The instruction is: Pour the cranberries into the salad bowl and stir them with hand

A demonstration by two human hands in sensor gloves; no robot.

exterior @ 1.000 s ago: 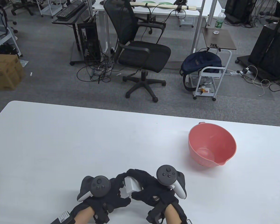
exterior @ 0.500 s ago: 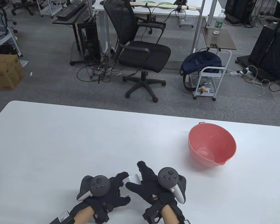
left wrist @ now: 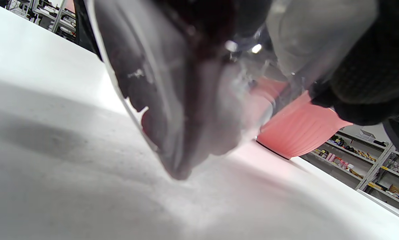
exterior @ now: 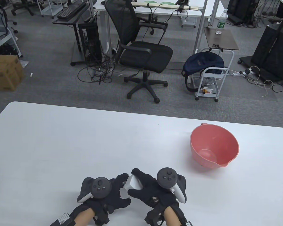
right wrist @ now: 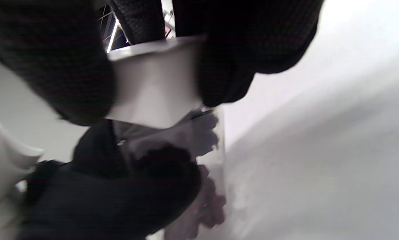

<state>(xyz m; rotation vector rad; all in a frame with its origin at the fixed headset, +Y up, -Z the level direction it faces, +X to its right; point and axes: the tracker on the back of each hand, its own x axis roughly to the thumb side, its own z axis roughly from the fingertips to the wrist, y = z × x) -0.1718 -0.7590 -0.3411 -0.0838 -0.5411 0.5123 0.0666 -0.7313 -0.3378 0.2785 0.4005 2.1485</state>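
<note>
Gripping a small clear plastic jar (exterior: 128, 188) near the front edge of the white bench (exterior: 61, 146), the left hand (exterior: 108, 195) curls its black-gloved fingers round the body, while the right hand (exterior: 148, 190) wraps its fingers over the jar's white screw cap (exterior: 132, 183). Through the clear wall in the left wrist view, dark red cranberries (left wrist: 186, 110) show blurred against the tilted side; the right wrist view shows the cap clamped between thumb and fingers, with the jar body below it. A grey and white tracker (exterior: 97, 188) sits on the back of each hand.

Farther back and to the right, well apart from both hands, stands the pink plastic salad bowl (exterior: 214, 148), its pouring lip facing the front edge. Nothing lies between the jar and the bowl.

Beyond the bench, on the grey carpet, are a black mesh office chair (exterior: 141, 54), a white wheeled trolley (exterior: 211, 80) carrying a dark blue backpack (exterior: 202, 62), and a brown cardboard box (exterior: 4, 71) at the far left.
</note>
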